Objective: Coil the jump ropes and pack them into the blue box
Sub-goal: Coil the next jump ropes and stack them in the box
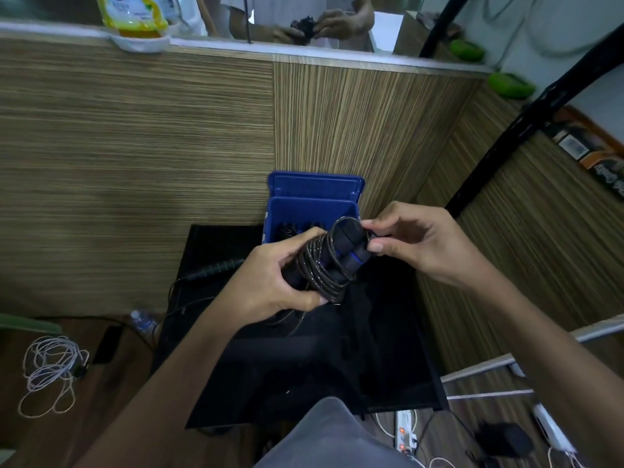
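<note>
Jump rope [329, 261]: dark cord wound round black handles with blue bands.
Left hand [270, 278]: clenched round the bundle.
Right hand [415, 241]: fingertips pinching a loop.
Blue box [314, 211]: open, just beyond.

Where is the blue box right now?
The blue box sits open at the middle of the head view, on the black table's far edge against the wooden wall, just behind both hands.

Blue box [314, 206] contents dark, unreadable; rope handles' [351, 251] lower ends hidden under left hand [270, 282].

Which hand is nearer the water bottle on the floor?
Left. The left hand grips the coiled rope up and right of the bottle; the right hand is farther right.
</note>
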